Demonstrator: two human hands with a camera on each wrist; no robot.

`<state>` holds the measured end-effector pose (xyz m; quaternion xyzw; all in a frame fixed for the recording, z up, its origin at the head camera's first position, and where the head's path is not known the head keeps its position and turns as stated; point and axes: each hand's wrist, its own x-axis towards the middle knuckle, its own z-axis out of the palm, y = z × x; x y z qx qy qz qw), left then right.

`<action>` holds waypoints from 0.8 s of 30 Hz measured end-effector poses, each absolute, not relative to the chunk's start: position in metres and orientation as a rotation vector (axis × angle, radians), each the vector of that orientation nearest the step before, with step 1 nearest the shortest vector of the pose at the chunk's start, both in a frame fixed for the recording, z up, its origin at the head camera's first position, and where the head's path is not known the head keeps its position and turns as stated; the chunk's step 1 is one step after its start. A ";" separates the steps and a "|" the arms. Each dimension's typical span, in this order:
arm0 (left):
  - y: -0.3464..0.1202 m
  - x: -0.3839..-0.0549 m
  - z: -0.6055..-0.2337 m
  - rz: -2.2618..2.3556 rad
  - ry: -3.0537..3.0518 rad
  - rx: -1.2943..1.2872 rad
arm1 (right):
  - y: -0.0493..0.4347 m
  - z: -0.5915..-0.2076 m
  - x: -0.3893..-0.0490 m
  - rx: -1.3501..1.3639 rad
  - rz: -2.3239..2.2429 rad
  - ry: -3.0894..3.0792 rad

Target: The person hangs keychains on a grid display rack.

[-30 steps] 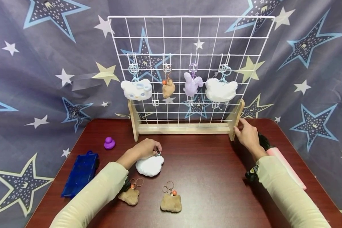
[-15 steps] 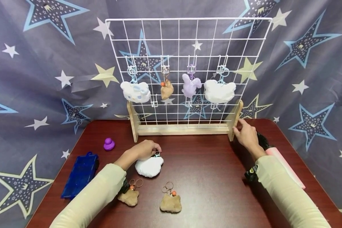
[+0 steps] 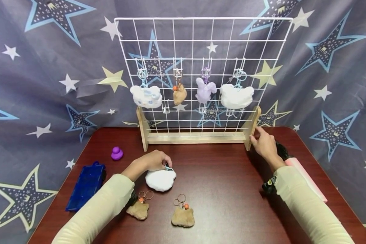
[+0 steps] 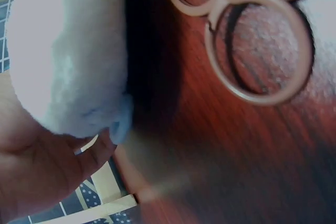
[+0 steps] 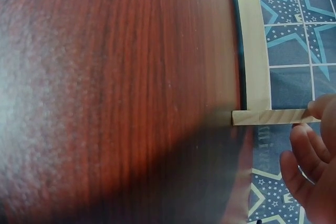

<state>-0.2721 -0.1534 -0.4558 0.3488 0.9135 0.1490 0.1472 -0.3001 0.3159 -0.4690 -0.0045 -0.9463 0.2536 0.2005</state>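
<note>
My left hand [image 3: 154, 160] pinches the blue clasp at the top of a white plush keychain [image 3: 160, 180], low over the table left of centre. In the left wrist view, the white plush [image 4: 68, 51] fills the upper left beside the hand [image 4: 42, 171]. At the rack's right end, my right hand [image 3: 264, 145] holds the wooden side foot [image 3: 253, 127] between thumb and fingers. The right wrist view shows the thumb and fingers of that hand [image 5: 315, 161] at the wooden foot [image 5: 273, 117]. Two brown plush keychains [image 3: 183, 217] with rings lie nearer me.
A white wire grid rack [image 3: 192, 40] stands at the back, with two white plush keychains [image 3: 236, 96], a brown one [image 3: 179, 95] and a purple one [image 3: 205, 90] on hooks. A blue box [image 3: 86, 186] and purple duck [image 3: 117, 153] lie left, a pink-white cylinder [image 3: 306, 179] right.
The left hand has shifted slightly lower with the clasp, and the white plush looks flatter and wider. The right hand stays on the wooden foot.
</note>
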 end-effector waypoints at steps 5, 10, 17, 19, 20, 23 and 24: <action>-0.152 -0.272 -0.458 0.394 2.648 1.064 | 0.316 -0.468 -0.300 -0.009 0.710 -2.639; -0.153 -0.272 -0.462 0.379 2.641 1.066 | 0.316 -0.469 -0.300 -0.007 0.717 -2.643; -0.157 -0.272 -0.464 0.344 2.647 1.105 | 0.315 -0.470 -0.300 0.006 0.729 -2.646; -0.157 -0.272 -0.463 0.361 2.645 1.099 | 0.316 -0.470 -0.301 0.006 0.730 -2.644; -0.157 -0.271 -0.462 0.372 2.642 1.091 | 0.316 -0.470 -0.301 0.008 0.731 -2.643; -0.157 -0.271 -0.460 0.390 2.623 1.074 | 0.316 -0.470 -0.301 0.009 0.727 -2.639; -0.157 -0.271 -0.460 0.387 2.616 1.077 | 0.316 -0.470 -0.300 0.010 0.725 -2.639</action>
